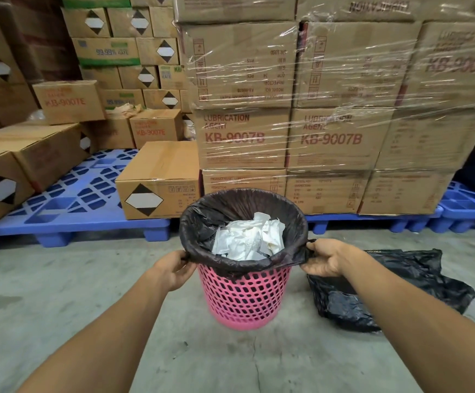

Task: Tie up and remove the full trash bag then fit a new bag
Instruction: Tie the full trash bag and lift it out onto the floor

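Pink bin (245,296) on floor (89,293), full bag (242,214) folded over rim. Left hand (174,269), right hand (323,258) fingers pinching bag edge. Risks: thin plastic tearing; light bin lifting or tipping, paper (247,236) spilling. New bag (386,293) beside bin.

The basket (245,299) was pink lattice, its liner (202,222) black, the paper (247,239) inside white. A spare bag (401,290) was black, pallets (69,205) blue, boxes (330,137) brown with red print.
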Available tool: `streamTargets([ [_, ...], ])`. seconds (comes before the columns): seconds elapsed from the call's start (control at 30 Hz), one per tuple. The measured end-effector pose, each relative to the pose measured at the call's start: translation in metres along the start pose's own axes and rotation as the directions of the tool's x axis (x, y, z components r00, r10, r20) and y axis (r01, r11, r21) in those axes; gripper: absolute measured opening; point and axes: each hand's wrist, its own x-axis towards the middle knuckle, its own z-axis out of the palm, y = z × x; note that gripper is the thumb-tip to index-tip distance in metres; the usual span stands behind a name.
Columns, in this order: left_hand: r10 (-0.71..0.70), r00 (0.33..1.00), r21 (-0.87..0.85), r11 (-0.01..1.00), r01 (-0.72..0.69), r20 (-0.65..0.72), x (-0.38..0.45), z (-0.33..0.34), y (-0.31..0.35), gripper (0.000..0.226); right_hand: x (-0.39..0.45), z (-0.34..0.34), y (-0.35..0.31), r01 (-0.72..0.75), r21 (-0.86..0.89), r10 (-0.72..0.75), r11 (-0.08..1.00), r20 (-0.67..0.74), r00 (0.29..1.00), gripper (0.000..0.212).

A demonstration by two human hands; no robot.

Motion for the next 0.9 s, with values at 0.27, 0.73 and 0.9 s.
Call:
streamTargets([
  [0.27,0.154,0.988,0.209,0.966,-0.155,0.021,-0.014,0.004,-0.003,0.018,-0.033,0.009,-0.005,0.069,-0.053,-0.071,0.996,-0.043,0.997,0.022],
  [0.73,-0.008,0.996,-0.004,1.000,0.008,-0.088,-0.033,0.009,0.036,0.030,-0.029,0.021,-0.039,0.234,0.226,-0.221,0.946,-0.081,0.972,0.008],
  [0.9,0.147,0.979,0.016,0.989,-0.147,-0.141,-0.016,0.024,0.041,0.015,-0.023,0.026,-0.050,0.216,0.341,-0.201,0.915,-0.081,0.976,0.039],
])
